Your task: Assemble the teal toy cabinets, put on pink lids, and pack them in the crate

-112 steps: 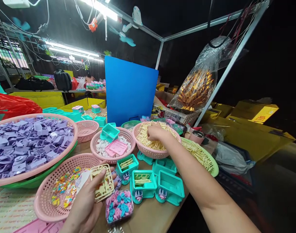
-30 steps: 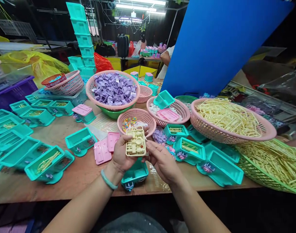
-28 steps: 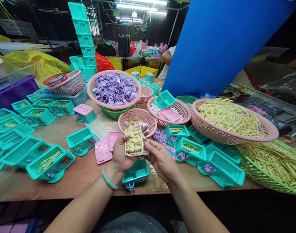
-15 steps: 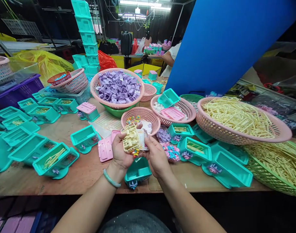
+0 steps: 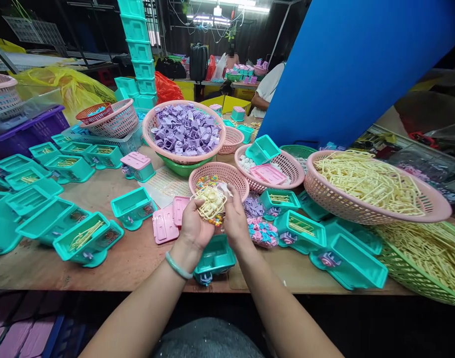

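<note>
My left hand (image 5: 193,227), with a pale green bangle at its wrist, is closed around a cream plastic frame of small moulded parts (image 5: 211,203). Small multicoloured pieces (image 5: 215,220) show under the frame's lower edge. My right hand (image 5: 236,221) pinches a whitish, partly clear piece (image 5: 225,189) beside the frame; its kind is unclear. Below both hands, an open teal box (image 5: 215,258) stands on the table, partly covered by them. Just behind is a pink basket (image 5: 242,180) with coloured bits in it. Two pink panels (image 5: 165,226) lie left of my hands.
Several teal boxes (image 5: 84,237) with cream sticks stand on the left. A basket of purple parts (image 5: 186,130) is behind; a basket of cream sticks (image 5: 365,181) stands right. A blue panel (image 5: 324,69) slants across the back right. A person's arm (image 5: 260,102) shows beside it.
The cream frame has tilted and shifted slightly right in my left hand. My right hand's fingers have turned more upright beside it. The whole view has shifted a little.
</note>
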A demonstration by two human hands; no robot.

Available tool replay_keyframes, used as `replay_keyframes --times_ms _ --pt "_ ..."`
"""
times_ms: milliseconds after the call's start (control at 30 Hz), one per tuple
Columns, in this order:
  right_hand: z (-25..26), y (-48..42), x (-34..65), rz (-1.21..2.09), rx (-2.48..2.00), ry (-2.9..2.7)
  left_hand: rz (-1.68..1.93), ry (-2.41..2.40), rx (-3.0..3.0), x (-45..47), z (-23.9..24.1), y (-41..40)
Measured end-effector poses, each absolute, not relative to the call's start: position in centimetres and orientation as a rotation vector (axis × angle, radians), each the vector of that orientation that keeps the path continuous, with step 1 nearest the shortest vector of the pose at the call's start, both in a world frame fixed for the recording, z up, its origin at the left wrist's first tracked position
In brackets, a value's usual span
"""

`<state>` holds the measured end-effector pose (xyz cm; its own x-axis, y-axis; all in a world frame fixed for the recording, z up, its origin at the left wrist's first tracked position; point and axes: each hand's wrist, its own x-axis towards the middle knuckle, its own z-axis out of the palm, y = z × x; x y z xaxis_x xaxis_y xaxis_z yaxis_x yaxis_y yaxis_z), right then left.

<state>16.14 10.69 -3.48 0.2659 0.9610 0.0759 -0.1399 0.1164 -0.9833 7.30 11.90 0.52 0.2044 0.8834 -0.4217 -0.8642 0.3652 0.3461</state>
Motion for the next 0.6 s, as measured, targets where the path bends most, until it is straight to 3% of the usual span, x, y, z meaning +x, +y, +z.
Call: replay_keyframes --times_ms 233,600 --pt "-3.4 6.8 16.5 1.13 -1.088 -0.799 1.284 0.647 0.124 5.6 -0.2 13.4" --pt "-1.8 8.8 16.7 0.613 -1.249 -1.219 1.328 0.569 0.377 6.5 -0.3 9.9"
